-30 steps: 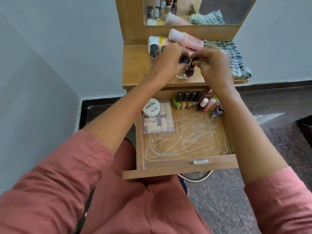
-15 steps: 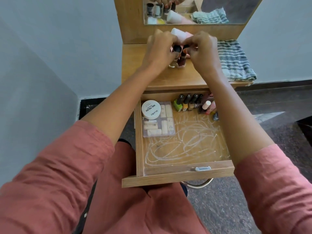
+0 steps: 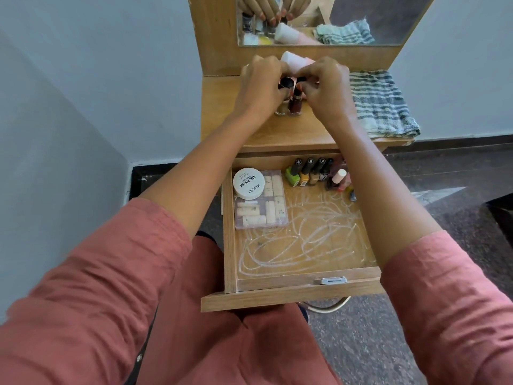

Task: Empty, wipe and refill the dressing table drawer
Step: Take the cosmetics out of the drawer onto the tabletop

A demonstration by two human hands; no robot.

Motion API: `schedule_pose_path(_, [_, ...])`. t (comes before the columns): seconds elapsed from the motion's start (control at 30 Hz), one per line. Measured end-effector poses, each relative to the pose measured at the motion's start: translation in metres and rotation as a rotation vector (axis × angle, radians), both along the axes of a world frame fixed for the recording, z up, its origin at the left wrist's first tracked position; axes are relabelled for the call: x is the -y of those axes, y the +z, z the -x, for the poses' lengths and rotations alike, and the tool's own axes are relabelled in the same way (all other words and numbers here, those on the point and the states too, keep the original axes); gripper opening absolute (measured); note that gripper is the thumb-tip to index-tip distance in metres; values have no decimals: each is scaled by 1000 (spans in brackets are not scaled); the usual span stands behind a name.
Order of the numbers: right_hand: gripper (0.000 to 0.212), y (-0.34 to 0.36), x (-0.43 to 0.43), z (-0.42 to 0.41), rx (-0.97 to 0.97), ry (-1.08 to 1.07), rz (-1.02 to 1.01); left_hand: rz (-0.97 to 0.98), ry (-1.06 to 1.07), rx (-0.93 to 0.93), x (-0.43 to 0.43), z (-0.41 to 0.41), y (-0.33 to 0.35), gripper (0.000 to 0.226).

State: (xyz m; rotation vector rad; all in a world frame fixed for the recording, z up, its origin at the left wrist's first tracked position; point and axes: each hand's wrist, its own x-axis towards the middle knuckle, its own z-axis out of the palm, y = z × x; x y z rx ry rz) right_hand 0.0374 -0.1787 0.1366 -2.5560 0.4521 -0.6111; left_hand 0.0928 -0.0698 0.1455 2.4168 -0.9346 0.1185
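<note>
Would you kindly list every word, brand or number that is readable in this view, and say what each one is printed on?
"zudio": on the white round lid in the drawer, upside down to the camera.
"NAIL POLISH": on the same lid, beside the brand; the smaller line next to it is too small to read.
Pale marks on the black bottle caps: too small to read.
Print on the small tubes: too small to read.

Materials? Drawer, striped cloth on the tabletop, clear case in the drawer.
Drawer: probably wood-grain laminate board, matte; printed-looking grain, square edges.
Striped cloth: woven fabric, maybe cotton; soft folds, ribbed weave.
Clear case: likely hard transparent plastic, glossy; contents show through.
</note>
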Motion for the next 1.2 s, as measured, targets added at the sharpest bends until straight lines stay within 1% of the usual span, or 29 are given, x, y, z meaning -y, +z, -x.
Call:
schedule_pose_path(0.23, [29, -3, 3, 3, 23, -1, -44, 33, -6, 21, 1, 7, 2, 34])
schedule_pose_path(0.37, [30, 0, 3, 15, 78, 15, -76, 87, -23, 42, 0, 15, 2, 32])
schedule_pose_path(0.5, [25, 1, 4, 34, 122, -6, -83, 174, -67, 20, 2, 30, -4, 28])
schedule_pose_path(0.7, [18, -9, 9, 77, 101, -66, -127, 247, -135, -62, 10, 68, -26, 25])
schedule_pose_path(1.0, [16, -50, 38, 153, 46, -201, -165, 236, -240, -281, 35, 122, -68, 19])
schedule_pose_path(1.1, [17, -64, 45, 170, 0, -249, -173, 185, -250, -318, 44, 138, -82, 17])
schedule_pose_path(1.2, [21, -75, 48, 179, -28, -274, -172, 128, -238, -319, 53, 148, -96, 21])
